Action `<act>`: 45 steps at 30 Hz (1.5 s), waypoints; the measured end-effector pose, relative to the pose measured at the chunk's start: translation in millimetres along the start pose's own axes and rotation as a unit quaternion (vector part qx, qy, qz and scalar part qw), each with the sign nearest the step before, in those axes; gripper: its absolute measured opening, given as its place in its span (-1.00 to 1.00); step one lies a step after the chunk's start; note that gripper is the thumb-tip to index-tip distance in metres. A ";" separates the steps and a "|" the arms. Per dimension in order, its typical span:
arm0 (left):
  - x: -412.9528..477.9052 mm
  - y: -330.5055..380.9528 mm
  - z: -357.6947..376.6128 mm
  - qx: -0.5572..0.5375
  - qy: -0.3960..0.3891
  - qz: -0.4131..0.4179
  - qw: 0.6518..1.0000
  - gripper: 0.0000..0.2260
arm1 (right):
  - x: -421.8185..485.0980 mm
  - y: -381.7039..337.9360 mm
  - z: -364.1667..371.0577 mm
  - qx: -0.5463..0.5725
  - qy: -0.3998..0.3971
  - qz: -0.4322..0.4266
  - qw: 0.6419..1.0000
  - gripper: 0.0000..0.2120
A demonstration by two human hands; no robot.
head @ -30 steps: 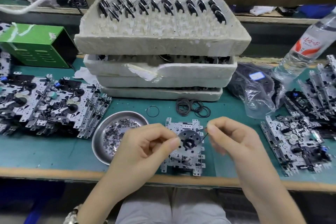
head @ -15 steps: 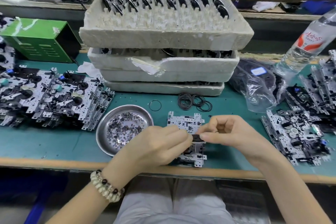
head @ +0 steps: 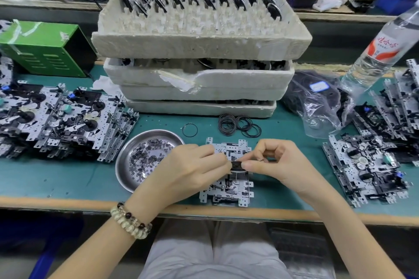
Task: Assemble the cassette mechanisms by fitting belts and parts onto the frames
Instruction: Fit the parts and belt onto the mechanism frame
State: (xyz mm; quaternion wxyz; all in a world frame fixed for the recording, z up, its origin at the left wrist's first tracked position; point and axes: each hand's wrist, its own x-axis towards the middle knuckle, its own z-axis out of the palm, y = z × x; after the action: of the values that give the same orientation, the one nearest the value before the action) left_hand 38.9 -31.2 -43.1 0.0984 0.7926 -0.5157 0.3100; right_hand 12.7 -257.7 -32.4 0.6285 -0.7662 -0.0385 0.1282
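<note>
Left hand [head: 192, 165] and right hand [head: 278, 163] pinch one black wheel [head: 237, 164] over one frame [head: 229, 190]; one steel dish [head: 158, 135] beside.

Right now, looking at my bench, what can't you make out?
All from the head view:
Black wheel: mostly covered by the left hand and right hand pinching it, so any belt on it is hidden.
Frame: its middle lies under both hands.
Lower foam trays: contents hidden by the top tray.
Bottle: cap cut off by the right edge.
Bits in the steel dish: too small to identify.
</note>
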 end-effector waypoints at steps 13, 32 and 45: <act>18.6 -5.5 1.9 -0.158 -0.144 -0.192 0.958 -0.60 | -38.4 24.0 24.4 -0.244 0.182 -0.218 0.927 -0.69; 54.4 5.6 31.4 -0.132 -0.165 -0.384 0.899 -0.67 | -27.5 38.2 30.9 -0.345 0.377 -0.172 0.842 -0.75; 58.2 -3.6 38.6 -0.188 -0.223 -0.435 0.852 -0.69 | -37.5 33.4 60.8 -0.397 0.292 -0.214 0.844 -0.75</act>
State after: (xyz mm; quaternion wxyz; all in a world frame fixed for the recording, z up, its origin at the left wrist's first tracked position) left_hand 73.1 -91.9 -38.4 0.2527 0.9502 -0.1745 -0.0524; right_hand -41.8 -214.9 -70.1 0.2650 -0.9251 -0.0637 -0.2646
